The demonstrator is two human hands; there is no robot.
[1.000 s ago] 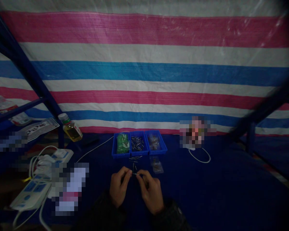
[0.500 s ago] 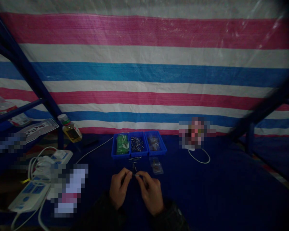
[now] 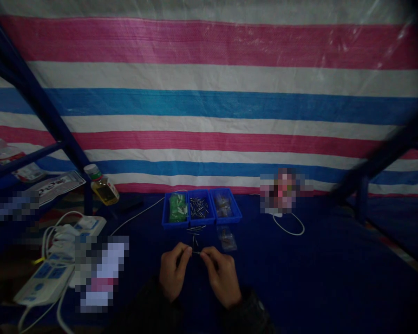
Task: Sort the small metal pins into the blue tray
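Note:
My left hand [image 3: 173, 271] and my right hand [image 3: 223, 276] meet low in the middle over a dark blue cloth. Both pinch the ends of one small thin metal pin [image 3: 195, 253] held level between the fingertips. Just beyond the fingers lies a loose heap of similar pins [image 3: 195, 233]. Behind it stand three small blue bins: the left bin [image 3: 176, 209] holds green pieces, the middle bin [image 3: 199, 208] metal pins, the right bin [image 3: 225, 206] clear bagged parts.
A small clear bag [image 3: 226, 238] lies right of the pin heap. White power strips and cables [image 3: 57, 260] sit at the left, a yellow bottle [image 3: 102, 185] behind them. A white cable loop [image 3: 289, 225] lies to the right. Blue frame posts and a striped tarp stand behind.
My right hand has shifted slightly to the right and down. The pinch on the pin stays the same, and my left hand has hardly moved.

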